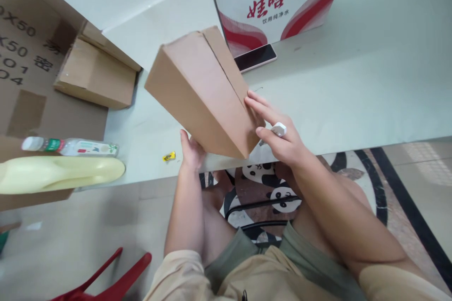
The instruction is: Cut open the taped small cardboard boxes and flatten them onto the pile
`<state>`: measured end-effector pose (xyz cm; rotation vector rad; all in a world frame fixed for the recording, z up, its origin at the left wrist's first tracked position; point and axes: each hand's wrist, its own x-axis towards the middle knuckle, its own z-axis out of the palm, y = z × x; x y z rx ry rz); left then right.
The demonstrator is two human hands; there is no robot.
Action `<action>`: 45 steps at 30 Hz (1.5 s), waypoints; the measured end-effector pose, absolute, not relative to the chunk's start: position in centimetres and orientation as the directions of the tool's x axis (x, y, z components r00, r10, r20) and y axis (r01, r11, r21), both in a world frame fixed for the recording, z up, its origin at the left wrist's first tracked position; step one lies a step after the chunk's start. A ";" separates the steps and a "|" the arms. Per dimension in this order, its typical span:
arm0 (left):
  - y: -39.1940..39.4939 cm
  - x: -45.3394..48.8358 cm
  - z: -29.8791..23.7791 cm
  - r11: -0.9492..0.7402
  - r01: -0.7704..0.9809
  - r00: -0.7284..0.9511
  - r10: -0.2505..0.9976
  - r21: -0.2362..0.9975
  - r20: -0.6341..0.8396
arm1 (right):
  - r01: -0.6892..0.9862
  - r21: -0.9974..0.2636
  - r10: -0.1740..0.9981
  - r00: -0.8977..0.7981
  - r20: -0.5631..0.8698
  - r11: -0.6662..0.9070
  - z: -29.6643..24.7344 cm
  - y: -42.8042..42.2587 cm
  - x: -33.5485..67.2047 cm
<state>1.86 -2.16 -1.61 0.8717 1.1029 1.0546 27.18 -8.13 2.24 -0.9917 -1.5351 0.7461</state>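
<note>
A closed brown cardboard box is tilted up over the near edge of the table, with a seam running along its upper face. My left hand holds it from below at the lower left, its fingers partly hidden behind the box. On the right side, the fingers of my right hand press against the box by the seam. Tucked in that same hand is a slim tool with a white end; its kind cannot be made out. A small yellow packet lies beside my left hand.
Behind the box are a phone and a white-and-red carton on the table. To the left stand a smaller cardboard box, a plastic bottle and a pale yellow object. A red chair is below left.
</note>
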 end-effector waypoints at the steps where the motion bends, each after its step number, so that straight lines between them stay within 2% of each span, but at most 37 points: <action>1: -2.4 2.2 -1.6 0.273 -0.218 0.125 0.960 0.937 -0.250 | 0.177 -0.871 0.888 -0.051 0.458 0.459 2.4 -8.2 27.2; 5: -2.6 3.4 -1.9 0.238 -0.193 0.084 0.971 0.952 -0.226 | 0.116 -0.876 0.883 -0.079 0.462 0.468 2.8 -8.4 27.2; 9: -2.5 3.6 -2.1 0.306 -0.093 -0.021 0.951 0.947 -0.309 | 0.090 -0.885 0.890 -0.045 0.454 0.456 2.6 -8.5 27.2; 14: -2.7 3.8 -1.9 0.405 -0.008 0.128 0.907 0.914 -0.400 | 0.093 -0.891 0.896 -0.044 0.442 0.444 2.3 -8.5 27.2; 17: -2.6 3.8 -2.1 0.350 0.093 0.146 0.921 0.932 -0.360 | 0.120 -0.888 0.896 -0.043 0.441 0.443 2.2 -8.4 27.2; 19: -2.7 3.6 -2.1 0.191 0.175 0.070 0.976 0.966 -0.205 | 0.140 -0.888 0.898 -0.047 0.437 0.439 2.1 -8.4 27.1; 21: -3.1 3.4 -1.6 -0.105 0.218 -0.053 0.991 0.970 0.119 | 0.158 -0.887 0.901 -0.063 0.429 0.433 2.0 -8.4 26.9; 23: -3.9 3.4 -0.7 -0.466 0.259 -0.078 0.863 0.846 0.499 | 0.164 -0.884 0.899 -0.077 0.431 0.438 1.9 -8.3 26.8; 24: -4.3 3.5 -0.2 -0.634 0.274 -0.004 0.751 0.723 0.660 | 0.163 -0.881 0.896 -0.081 0.437 0.444 1.9 -8.3 26.7; 25: -4.8 3.7 0.3 -0.728 0.307 0.129 0.670 0.613 0.731 | 0.164 -0.877 0.892 -0.085 0.444 0.452 1.8 -8.2 26.6; 27: -5.6 4.4 0.8 -0.833 0.368 0.372 0.540 0.414 0.755 | 0.172 -0.868 0.885 -0.094 0.456 0.466 1.6 -8.1 26.4; 29: -6.0 5.1 0.6 -0.849 0.432 0.371 0.475 0.305 0.798 | 0.184 -0.859 0.878 -0.097 0.469 0.478 1.5 -8.0 26.1; 34: -6.1 6.1 -0.5 -0.829 0.473 0.284 0.463 0.298 0.840 | 0.242 -0.830 0.857 -0.010 0.516 0.502 2.1 -8.5 25.8; 36: -6.2 6.3 -0.4 -0.829 0.468 0.272 0.465 0.307 0.842 | 0.262 -0.795 0.792 0.145 0.592 0.547 3.0 -8.6 26.0; 37: -6.3 6.3 -0.4 -0.827 0.468 0.270 0.470 0.312 0.840 | 0.265 -0.760 0.712 0.269 0.649 0.593 3.6 -8.6 26.1; 40: -6.9 6.6 0.0 -0.814 0.475 0.261 0.492 0.334 0.830 | 0.305 -0.592 0.294 0.646 0.704 0.746 5.4 -8.3 26.5; 41: -7.2 6.8 0.0 -0.806 0.481 0.256 0.506 0.345 0.824 | 0.343 -0.543 0.169 0.707 0.687 0.767 5.9 -8.3 26.4; 42: -7.5 7.0 0.1 -0.796 0.490 0.254 0.519 0.354 0.816 | 0.375 -0.528 0.100 0.738 0.668 0.762 6.3 -8.4 26.3; 43: -7.7 7.1 0.1 -0.787 0.500 0.253 0.531 0.361 0.809 | 0.391 -0.556 0.104 0.744 0.660 0.734 6.5 -8.6 26.1; 45: -8.1 7.5 0.1 -0.768 0.529 0.254 0.549 0.361 0.796 | 0.402 -0.661 0.249 0.703 0.666 0.633 6.6 -9.4 25.4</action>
